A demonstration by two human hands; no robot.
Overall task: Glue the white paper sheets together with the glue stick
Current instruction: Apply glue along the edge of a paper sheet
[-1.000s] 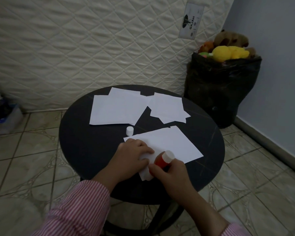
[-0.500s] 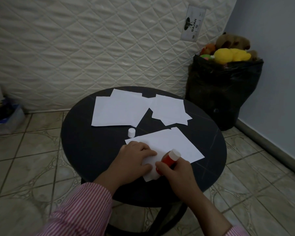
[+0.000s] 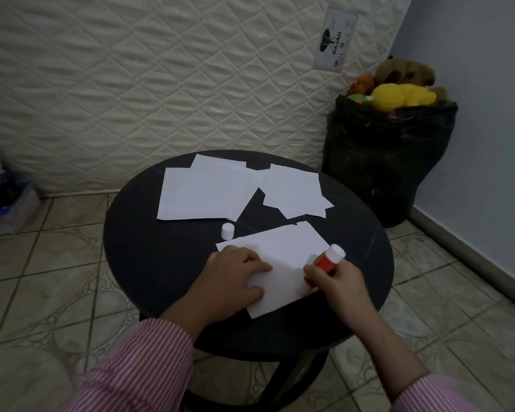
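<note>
1. Worktop [image 3: 149,263]: round, dark, standing on a tiled floor [image 3: 42,278].
2. Near sheet [image 3: 283,257]: white paper, lying flat on the near half of the worktop, between the two hands.
3. Left hand [image 3: 235,278]: rests on the near sheet's left part, fingers loosely bent and laid on the paper, pressing it down; it grasps nothing.
4. Right hand [image 3: 339,281]: at the near sheet's right edge, its grip curled round the glue stick.
5. Glue stick [image 3: 327,261]: red body with a white upper end, tilted, lower end down at the near sheet's right edge; whether the tip touches the paper cannot be told.
6. Cap [image 3: 227,231]: small, white, upright on the worktop just beyond the near sheet's far left corner.
7. Left stack [image 3: 205,191]: overlapping white sheets on the far left of the worktop.
8. Right stack [image 3: 295,191]: overlapping white sheets on the far right, touching the left stack at a corner.
9. Mattress [image 3: 161,84]: quilted, cream, upright behind the worktop.
10. Black bag [image 3: 387,162]: to the right of the worktop, filled with soft toys [image 3: 399,95].
11. Sleeves [image 3: 143,367]: red-and-white striped.
</note>
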